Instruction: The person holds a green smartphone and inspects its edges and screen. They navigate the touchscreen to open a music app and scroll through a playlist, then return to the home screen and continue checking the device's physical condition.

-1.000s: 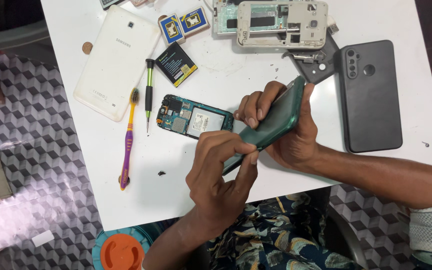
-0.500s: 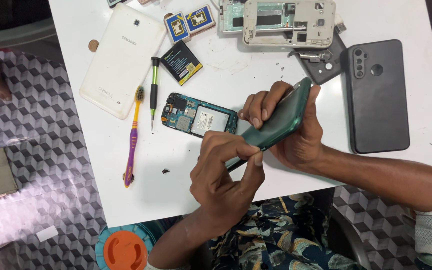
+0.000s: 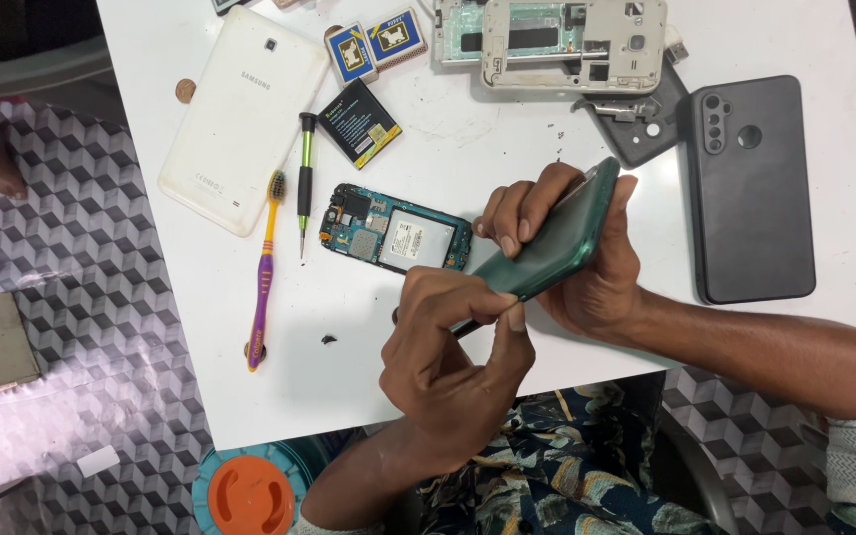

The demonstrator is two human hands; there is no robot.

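Note:
My right hand [image 3: 596,282] grips a dark green phone [image 3: 547,253], held tilted on edge just above the white table [image 3: 507,149]. My left hand [image 3: 453,347] pinches the phone's lower left end between thumb and fingertips; whether a small tool sits in that pinch is hidden. Just left of the hands, a bare blue-green circuit board [image 3: 393,238] with a silver shield lies flat on the table.
A green-handled screwdriver [image 3: 304,178], a purple and yellow toothbrush [image 3: 265,267], a white tablet [image 3: 240,119], a black battery [image 3: 359,121], two small boxes [image 3: 374,45], a silver phone frame [image 3: 567,40], a grey cover piece [image 3: 636,124] and a black phone [image 3: 750,188] lie around. An orange lid [image 3: 250,495] sits below the table edge.
Both hands keep their hold on the green phone and stay in almost the same place. The view has drifted slightly; nothing on the table has moved.

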